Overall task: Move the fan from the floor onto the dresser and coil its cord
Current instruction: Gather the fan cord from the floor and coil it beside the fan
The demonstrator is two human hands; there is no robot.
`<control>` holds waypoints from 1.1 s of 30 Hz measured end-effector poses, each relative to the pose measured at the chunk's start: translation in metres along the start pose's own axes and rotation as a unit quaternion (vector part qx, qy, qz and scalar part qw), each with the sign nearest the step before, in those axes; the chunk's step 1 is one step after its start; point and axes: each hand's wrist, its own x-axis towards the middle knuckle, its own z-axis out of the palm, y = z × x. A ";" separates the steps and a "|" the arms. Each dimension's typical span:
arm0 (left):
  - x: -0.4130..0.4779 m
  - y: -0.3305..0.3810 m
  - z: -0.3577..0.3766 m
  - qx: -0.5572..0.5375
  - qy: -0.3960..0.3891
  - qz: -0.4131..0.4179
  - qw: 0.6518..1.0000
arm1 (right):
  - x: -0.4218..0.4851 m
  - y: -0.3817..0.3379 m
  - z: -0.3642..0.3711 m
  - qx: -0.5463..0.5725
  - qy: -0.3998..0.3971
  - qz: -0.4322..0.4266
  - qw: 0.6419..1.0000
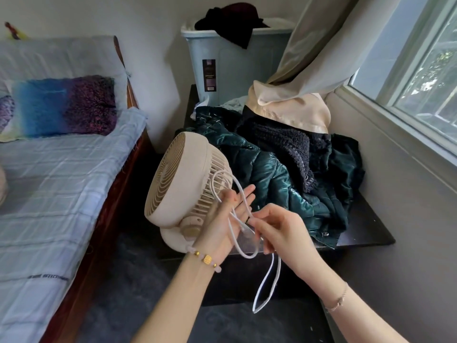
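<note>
A cream round fan stands at the front left corner of the dark dresser, grille facing left. Its white cord runs from the back of the fan in loops. My left hand is palm up behind the fan with fingers straight, and loops of cord lie across the palm under the thumb. My right hand pinches the cord near the left palm. A long loop of cord hangs down below both hands in front of the dresser.
A pile of clothes with a shiny green jacket covers most of the dresser top. A pale blue hamper stands at the back. A curtain drapes onto the pile. A bed lies to the left, a window to the right.
</note>
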 end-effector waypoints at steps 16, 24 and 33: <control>0.014 0.032 0.013 0.006 -0.020 0.103 0.995 | -0.027 0.037 -0.021 0.068 -0.116 0.095 0.986; 0.005 0.039 0.008 -0.102 -0.093 0.004 0.990 | -0.032 0.069 -0.012 -0.185 -0.225 0.111 0.950; -0.009 -0.012 -0.015 0.164 -0.017 -0.185 0.969 | 0.012 0.041 -0.035 -0.519 -0.097 -0.130 0.839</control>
